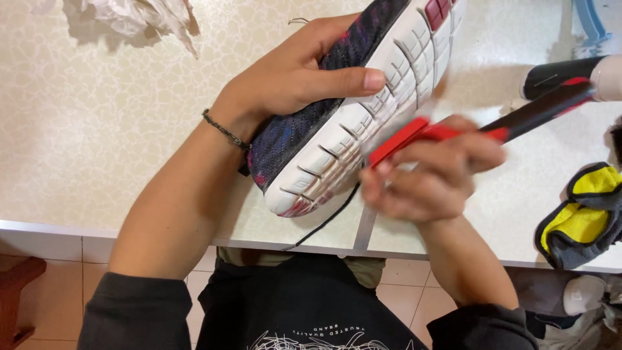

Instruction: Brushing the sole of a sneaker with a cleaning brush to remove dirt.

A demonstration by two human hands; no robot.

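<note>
Shoe, sole turned up, lies tilted across the middle of a pale patterned counter, its heel close to the near edge and its toe pointing far and right. The upper is dark knit with purple and red flecks; the sole is white, cut by grooves, with red blocks at the far end. The left hand wraps the shoe from the left, fingers pressed together, the thumb lying flat across the white sole and a dark bracelet at the wrist. The right hand, blurred, sits just right of the heel, its fingers curled tight around the handle of a red and black brush; the red head meets the sole's edge, while the dark handle runs off to the far right. A thin black lace trails from under the heel toward the near edge of the counter. Crumpled white paper lies at the far left. A yellow and grey cloth sits at the near right edge, well apart from the shoe. Below the counter, tiled floor and the person's dark sleeves show
</note>
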